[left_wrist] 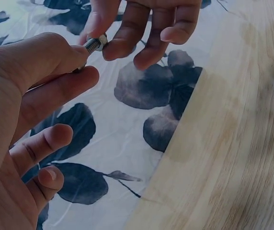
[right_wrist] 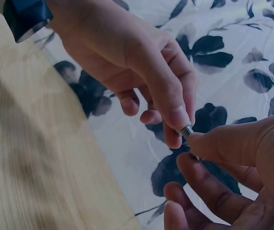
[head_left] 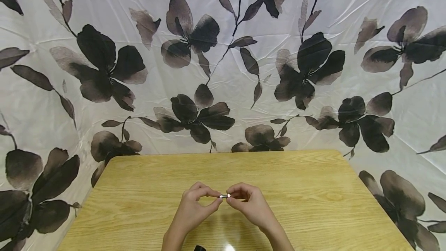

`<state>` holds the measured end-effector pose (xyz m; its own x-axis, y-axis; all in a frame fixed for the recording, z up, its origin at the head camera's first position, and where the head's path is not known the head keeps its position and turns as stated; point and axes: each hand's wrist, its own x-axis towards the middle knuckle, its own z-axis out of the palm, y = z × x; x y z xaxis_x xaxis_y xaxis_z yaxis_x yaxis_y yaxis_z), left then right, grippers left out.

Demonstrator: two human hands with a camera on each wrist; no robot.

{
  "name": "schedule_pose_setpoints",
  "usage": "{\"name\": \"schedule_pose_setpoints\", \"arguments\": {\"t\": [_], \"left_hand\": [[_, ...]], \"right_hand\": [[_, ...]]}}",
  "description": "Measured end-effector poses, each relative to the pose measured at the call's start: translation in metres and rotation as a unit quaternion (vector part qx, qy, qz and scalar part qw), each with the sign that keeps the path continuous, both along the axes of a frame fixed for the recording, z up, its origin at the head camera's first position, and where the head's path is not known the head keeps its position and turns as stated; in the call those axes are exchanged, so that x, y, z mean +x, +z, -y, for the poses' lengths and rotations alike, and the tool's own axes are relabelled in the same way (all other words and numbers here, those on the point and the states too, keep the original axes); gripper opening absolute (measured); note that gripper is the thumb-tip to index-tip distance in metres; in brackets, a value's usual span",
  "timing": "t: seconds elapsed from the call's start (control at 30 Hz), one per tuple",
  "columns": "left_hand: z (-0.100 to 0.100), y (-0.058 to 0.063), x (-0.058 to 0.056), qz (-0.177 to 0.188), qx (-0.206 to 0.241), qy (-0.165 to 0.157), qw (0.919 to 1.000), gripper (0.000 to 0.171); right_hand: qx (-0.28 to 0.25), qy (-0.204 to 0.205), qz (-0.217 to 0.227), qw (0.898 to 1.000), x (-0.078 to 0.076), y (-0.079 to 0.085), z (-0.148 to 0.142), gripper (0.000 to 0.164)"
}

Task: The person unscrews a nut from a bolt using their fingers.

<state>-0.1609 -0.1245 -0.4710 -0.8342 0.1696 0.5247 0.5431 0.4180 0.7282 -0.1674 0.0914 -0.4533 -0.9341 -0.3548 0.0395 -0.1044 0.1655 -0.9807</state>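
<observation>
Thumb and forefinger of my left hand point(head_left: 195, 209) pinch one end of a small silvery bolt point(head_left: 224, 196), which lies level between the two hands above the table. Bare thread of the bolt point(left_wrist: 92, 45) shows between the fingertips in the left wrist view. At its other end sits a hex nut point(left_wrist: 101, 41), held between the thumb and fingertip of my right hand point(head_left: 253, 205). The remaining fingers of the right hand point(right_wrist: 223, 191) are loosely bent. In the right wrist view the right thumb covers part of the bolt point(right_wrist: 187, 129).
A light wood-grain table point(head_left: 146, 173) with rounded far corners lies under the hands. Behind it hangs a white cloth point(head_left: 244, 80) printed with dark flowers. A small black object point(head_left: 199, 248) shows at the bottom edge, beside the left forearm.
</observation>
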Motion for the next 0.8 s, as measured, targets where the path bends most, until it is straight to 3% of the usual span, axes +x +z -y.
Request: {"name": "schedule_pose_setpoints", "arguments": {"t": [0.17,0.33,0.53,0.8], "left_hand": [[0.0006,0.0002,-0.0001,-0.004,-0.001,-0.003,1.0000,0.023],[0.0007,-0.0004,-0.0005,-0.006,-0.001,-0.001,1.0000,0.024],[-0.0010,-0.0007,-0.0011,-0.027,0.004,-0.002,0.9996,0.024],[-0.0027,-0.0003,0.0000,-0.038,0.009,-0.010,0.9992,0.021]], "right_hand": [[-0.004,-0.005,-0.015,1.000,0.0011,0.0014,0.0005,0.015],[-0.021,-0.018,-0.018,0.999,0.0006,0.0036,0.0015,0.020],[-0.019,-0.037,0.007,0.999,-0.0004,0.0032,0.0015,0.030],[0.016,-0.014,0.034,0.999,-0.0002,0.0004,0.0011,0.039]]}}
